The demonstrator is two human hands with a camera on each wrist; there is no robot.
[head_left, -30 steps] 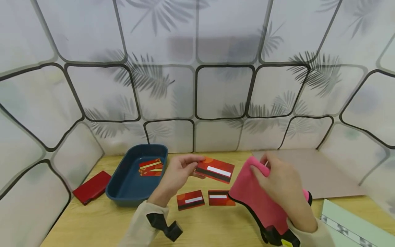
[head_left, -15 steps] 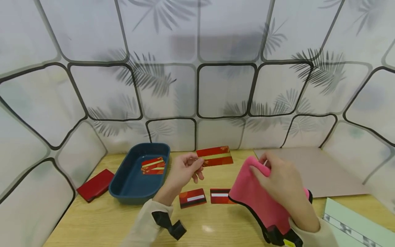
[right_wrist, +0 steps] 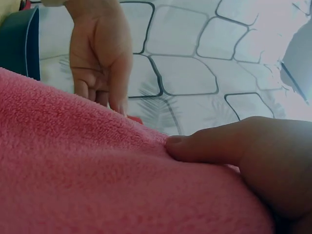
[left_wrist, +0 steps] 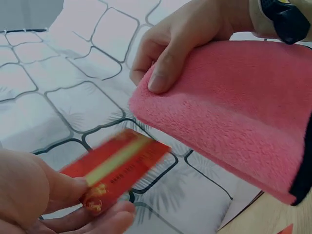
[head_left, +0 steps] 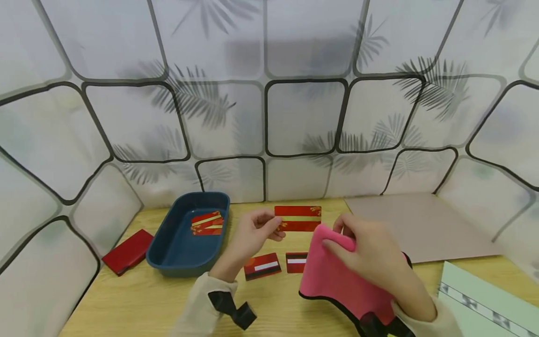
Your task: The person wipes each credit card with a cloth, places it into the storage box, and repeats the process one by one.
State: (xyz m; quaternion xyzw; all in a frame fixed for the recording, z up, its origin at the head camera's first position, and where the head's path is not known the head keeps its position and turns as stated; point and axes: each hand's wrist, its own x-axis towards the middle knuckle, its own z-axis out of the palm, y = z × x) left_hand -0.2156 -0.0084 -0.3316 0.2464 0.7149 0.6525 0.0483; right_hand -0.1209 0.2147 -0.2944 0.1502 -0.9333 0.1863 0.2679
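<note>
My left hand point(head_left: 254, 236) pinches a red card point(head_left: 299, 218) by its left end, thumb in front. The card's gold-striped face shows, held above the table; in the left wrist view the same card point(left_wrist: 127, 163) is slightly blurred. Close on its right, my right hand point(head_left: 370, 248) grips a folded pink cloth point(head_left: 337, 285) with black edging, thumb on the near side. The cloth point(right_wrist: 87, 170) fills much of the right wrist view. Below the hands two more red cards lie on the table, one point(head_left: 262, 266) whole in view, the other point(head_left: 296, 262) partly covered by the cloth.
A blue tray point(head_left: 185, 271) at the left holds several red and gold cards point(head_left: 207, 223). Left of it lies a dark red wallet-like case point(head_left: 128, 252). A beige board point(head_left: 425, 224) lies back right, a pale green box-like item point(head_left: 484, 299) front right. A patterned curtain point(head_left: 305, 117) stands behind.
The left hand has turned the card from its dark-striped face to its gold-striped face. The right hand has brought the cloth left, closer to the card, covering more of one card on the table.
</note>
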